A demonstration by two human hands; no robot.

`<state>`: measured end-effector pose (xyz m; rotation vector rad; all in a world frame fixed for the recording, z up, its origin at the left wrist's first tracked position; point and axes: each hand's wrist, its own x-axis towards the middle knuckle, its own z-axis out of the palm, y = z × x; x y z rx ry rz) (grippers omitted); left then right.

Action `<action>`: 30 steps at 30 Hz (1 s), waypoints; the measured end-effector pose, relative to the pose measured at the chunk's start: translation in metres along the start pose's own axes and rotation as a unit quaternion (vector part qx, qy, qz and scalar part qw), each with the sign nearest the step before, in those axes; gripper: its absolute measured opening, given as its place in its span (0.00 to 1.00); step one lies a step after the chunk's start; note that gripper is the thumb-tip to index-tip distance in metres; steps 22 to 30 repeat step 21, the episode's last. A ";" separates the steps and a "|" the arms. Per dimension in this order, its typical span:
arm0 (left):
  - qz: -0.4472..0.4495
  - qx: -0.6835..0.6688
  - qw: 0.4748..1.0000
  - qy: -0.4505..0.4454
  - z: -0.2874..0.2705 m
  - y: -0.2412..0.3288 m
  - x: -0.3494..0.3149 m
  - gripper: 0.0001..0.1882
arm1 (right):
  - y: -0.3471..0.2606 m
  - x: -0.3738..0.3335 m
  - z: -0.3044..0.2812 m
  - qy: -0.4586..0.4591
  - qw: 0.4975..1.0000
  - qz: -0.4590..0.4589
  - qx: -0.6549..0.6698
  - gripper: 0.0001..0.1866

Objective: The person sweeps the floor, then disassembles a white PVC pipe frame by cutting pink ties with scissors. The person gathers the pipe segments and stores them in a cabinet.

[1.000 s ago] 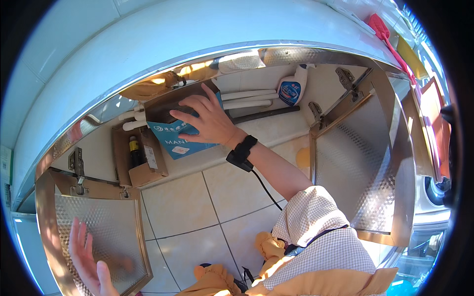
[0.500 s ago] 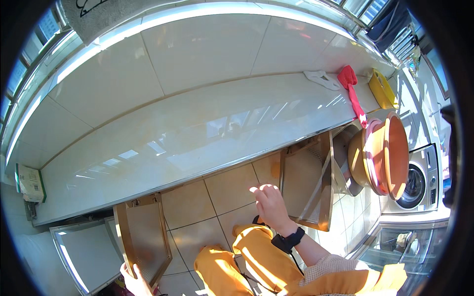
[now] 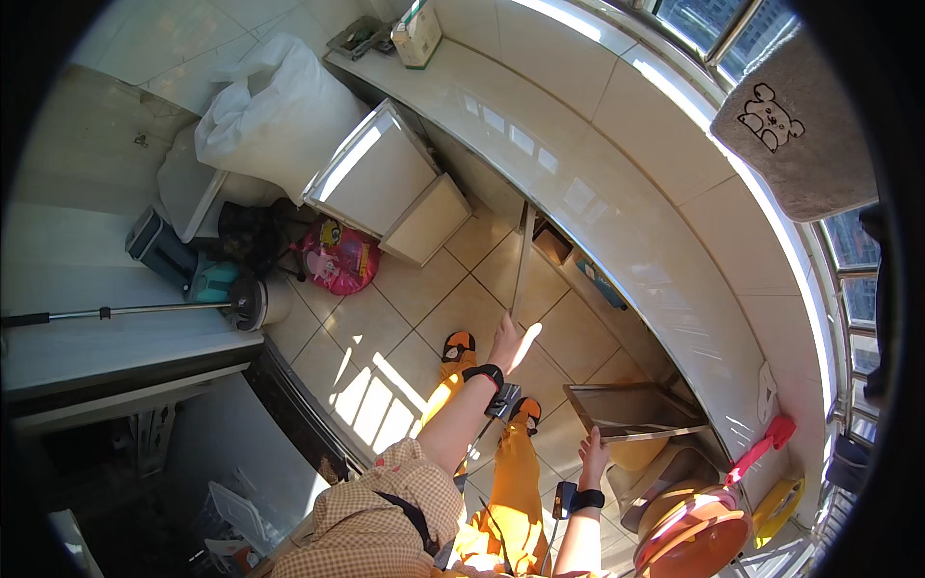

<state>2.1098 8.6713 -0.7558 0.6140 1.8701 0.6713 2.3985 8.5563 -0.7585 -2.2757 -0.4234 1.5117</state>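
Two cabinet doors stand swung out from under the long white counter. The left cabinet door (image 3: 523,262) shows nearly edge-on; my left hand (image 3: 509,347) grips its near end, thumb out to the side. My right hand (image 3: 593,457) has its fingers curled on the near edge of the right cabinet door (image 3: 636,397), close to its corner. Inside the cabinet opening, a blue item (image 3: 599,279) shows next to a brown box-like shape (image 3: 552,246); the rest of the interior is mostly hidden.
Stacked orange and pink basins (image 3: 701,535) stand right of my right hand. A pink cloth (image 3: 761,451) and yellow basin (image 3: 779,511) lie beyond. Left are a white sack (image 3: 289,120), a white-framed cabinet (image 3: 376,169), a pink bag (image 3: 342,255) and a mop pole (image 3: 164,310).
The view has swung left, bringing in the sack and mop. My right hand, earlier raised free between the doors, now touches the right door. My left hand stays on the left door.
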 end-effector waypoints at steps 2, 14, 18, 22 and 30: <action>0.010 -0.071 0.997 0.002 0.035 0.015 -0.030 0.45 | -0.028 -0.002 0.009 -0.086 0.992 -0.079 -0.051 0.28; 0.101 0.005 0.987 0.125 -0.160 -0.173 -0.234 0.16 | -0.026 -0.077 0.038 -0.300 0.619 -0.289 -0.666 0.15; -0.083 -0.086 0.956 0.269 -0.224 -0.278 -0.318 0.17 | -0.013 -0.097 0.107 -0.303 0.586 -0.272 -0.701 0.14; -0.179 -0.122 0.922 0.320 -0.254 -0.335 -0.368 0.17 | -0.009 -0.129 0.189 -0.295 0.506 -0.374 -0.719 0.11; -0.179 -0.122 0.922 0.320 -0.254 -0.335 -0.368 0.17 | -0.009 -0.129 0.189 -0.295 0.506 -0.374 -0.719 0.11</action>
